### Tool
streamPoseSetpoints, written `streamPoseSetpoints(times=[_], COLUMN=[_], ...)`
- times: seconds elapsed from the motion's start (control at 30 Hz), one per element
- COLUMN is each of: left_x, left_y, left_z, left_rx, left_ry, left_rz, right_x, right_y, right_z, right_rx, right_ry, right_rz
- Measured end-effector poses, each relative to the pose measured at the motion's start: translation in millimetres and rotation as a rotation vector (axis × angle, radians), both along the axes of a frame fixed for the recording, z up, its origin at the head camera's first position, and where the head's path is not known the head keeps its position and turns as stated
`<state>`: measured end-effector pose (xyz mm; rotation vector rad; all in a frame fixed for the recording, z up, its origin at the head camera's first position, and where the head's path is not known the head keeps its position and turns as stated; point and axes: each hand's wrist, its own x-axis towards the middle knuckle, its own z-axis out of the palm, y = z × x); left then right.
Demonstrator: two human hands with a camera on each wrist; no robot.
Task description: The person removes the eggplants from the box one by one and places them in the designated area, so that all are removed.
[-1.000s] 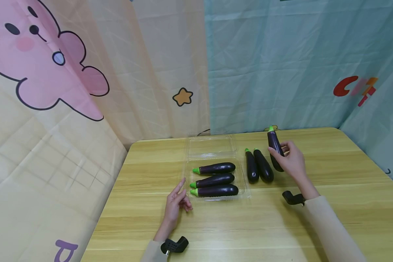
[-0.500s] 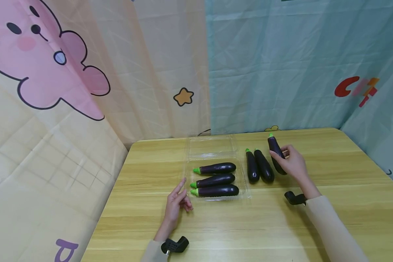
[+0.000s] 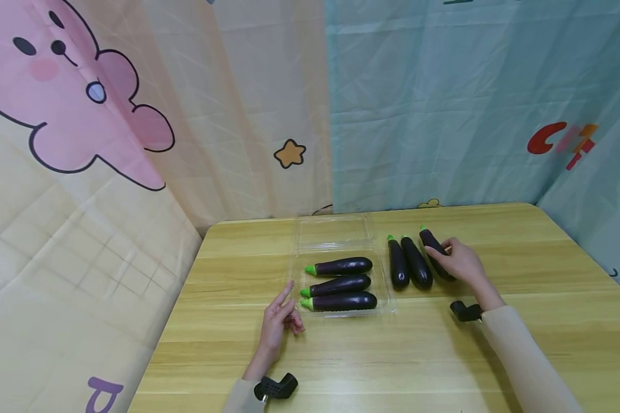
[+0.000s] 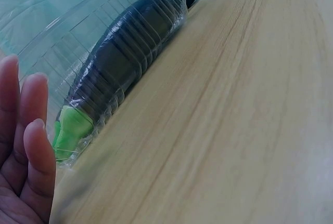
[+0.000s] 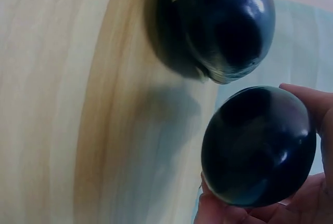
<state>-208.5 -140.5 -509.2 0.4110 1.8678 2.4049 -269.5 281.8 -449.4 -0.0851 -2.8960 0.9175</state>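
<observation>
My right hand (image 3: 464, 263) grips an eggplant (image 3: 429, 240) between thumb and fingers, its green stem pointing to the back of the table. In the right wrist view the blunt end of that eggplant (image 5: 260, 146) faces the camera, with a shadow on the wood beside it. Just left of it lie two more eggplants (image 3: 398, 267) side by side. Three others (image 3: 343, 266) lie crosswise in a clear plastic clamshell box (image 3: 384, 292), stems to the left. My left hand (image 3: 276, 321), index finger extended, is at the box's front left corner and holds nothing.
The box's lid (image 3: 336, 229) lies folded back toward the rear edge of the wooden table (image 3: 227, 321). Behind the table hangs a printed cloth curtain (image 3: 418, 115), and another printed cloth stands along the left side. A black camera mount (image 3: 276, 387) sits on each wrist.
My right hand has lowered the eggplant toward the table, bringing it nearer the two lying beside it. The left hand and the box have stayed where they were.
</observation>
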Motion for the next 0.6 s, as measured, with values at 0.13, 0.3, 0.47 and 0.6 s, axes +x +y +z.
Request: streamPoseSetpoints(times=[0.13, 0.3, 0.47, 0.6], left_x=[0.4, 0.5, 0.5, 0.1], left_y=[-0.1, 0.0, 0.2, 0.4], left_z=[0.1, 0.1, 0.6, 0.7], left_rx=[0.0, -0.008, -0.013, -0.012], left_ry=[-0.001, -0.003, -0.004, -0.002], left_rz=[0.001, 0.003, 0.008, 0.01], right_x=[-0.9, -2.3, -3.9, -3.6], right_y=[-0.1, -0.7, -0.8, -1.0], right_z=[-1.4, -2.3, -3.4, -3.3], right_rx=[0.018, 0.03, 0.04, 0.054], right_ry=[-0.038, -0.077, -0.1, -0.113], right_rz=[0.018, 0.027, 0.035, 0.045])
